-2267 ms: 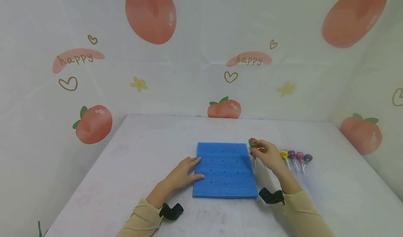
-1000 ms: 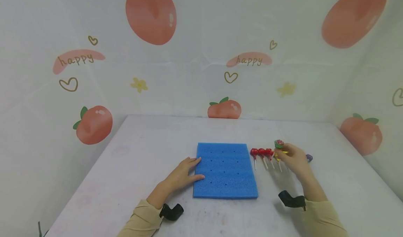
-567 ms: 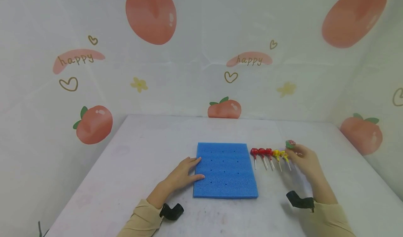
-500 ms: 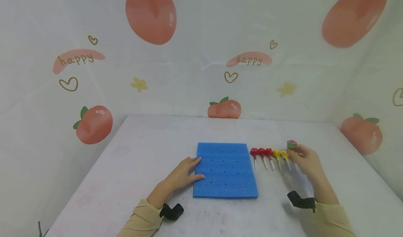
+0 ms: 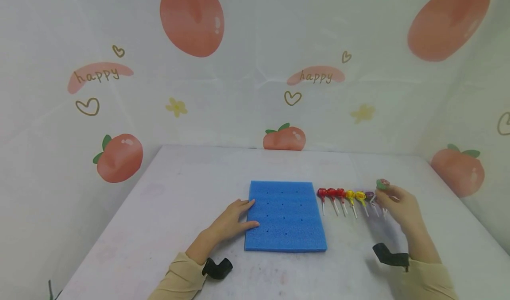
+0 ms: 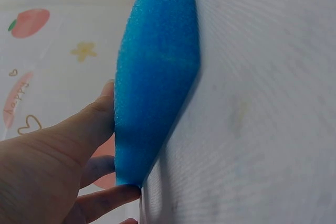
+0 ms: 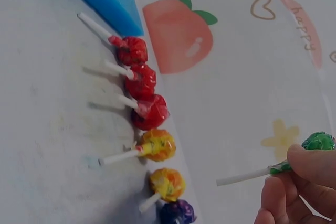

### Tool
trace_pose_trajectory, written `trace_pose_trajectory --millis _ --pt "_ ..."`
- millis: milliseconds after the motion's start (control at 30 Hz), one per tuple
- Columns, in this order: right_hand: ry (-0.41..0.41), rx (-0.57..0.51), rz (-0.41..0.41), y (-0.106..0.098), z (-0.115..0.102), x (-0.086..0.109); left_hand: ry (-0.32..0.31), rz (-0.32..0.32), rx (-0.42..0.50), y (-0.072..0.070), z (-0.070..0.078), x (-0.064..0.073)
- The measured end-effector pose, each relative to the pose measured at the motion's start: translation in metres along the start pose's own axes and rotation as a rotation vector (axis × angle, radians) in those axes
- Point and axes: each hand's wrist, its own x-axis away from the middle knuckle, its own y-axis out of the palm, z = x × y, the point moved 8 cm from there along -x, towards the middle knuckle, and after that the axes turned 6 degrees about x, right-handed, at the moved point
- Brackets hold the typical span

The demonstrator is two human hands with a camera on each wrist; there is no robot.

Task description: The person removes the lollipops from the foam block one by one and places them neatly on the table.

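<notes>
My left hand [image 5: 229,220] rests against the left edge of a blue foam board [image 5: 295,238] dotted with small holes. In the left wrist view its thumb lies over the board's edge [image 6: 152,93]. My right hand [image 5: 400,205] pinches a green lollipop [image 5: 383,184] near its head, above the right end of a lollipop row. The right wrist view shows the green wrapper [image 7: 317,141] and the white stick [image 7: 241,176] jutting out. Lying in the row are red lollipops [image 5: 331,192], yellow lollipops [image 5: 360,196] and a purple lollipop [image 5: 369,195]. My right hand hides the row's far end.
The foam board lies flat on a white table [image 5: 199,171]. Behind it stands a pale backdrop [image 5: 239,114] printed with peaches, hearts and flowers. A black wrist-mounted piece [image 5: 217,269] sits at each sleeve cuff.
My right hand has carried the green lollipop rightward from the board's edge along the row, uncovering the red and yellow lollipops and now covering the right end. My left hand has stayed still.
</notes>
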Motion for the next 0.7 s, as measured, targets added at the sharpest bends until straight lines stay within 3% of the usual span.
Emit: trace_pose_trajectory --millis 267,333,433,500,600,700 --pt "0.011 0.022 0.056 -0.011 0.022 -0.006 -0.001 -0.002 0.005 -0.001 0.001 0.0" --pt "0.007 0.026 0.083 -0.009 0.043 -0.018 -0.002 -0.002 0.003 -0.001 0.002 0.001" --pt "0.005 0.026 0.108 -0.012 0.055 -0.022 -0.005 -0.002 0.001 -0.001 0.002 0.001" --pt "0.003 0.028 0.12 -0.014 0.057 -0.021 -0.007 -0.003 -0.002 -0.001 0.001 0.001" --pt "0.021 0.017 0.112 -0.023 0.035 -0.002 -0.01 -0.006 -0.007 0.0 0.0 0.001" --pt "0.023 0.023 0.111 -0.025 0.033 0.002 0.0 -0.007 -0.002 -0.001 0.002 0.002"
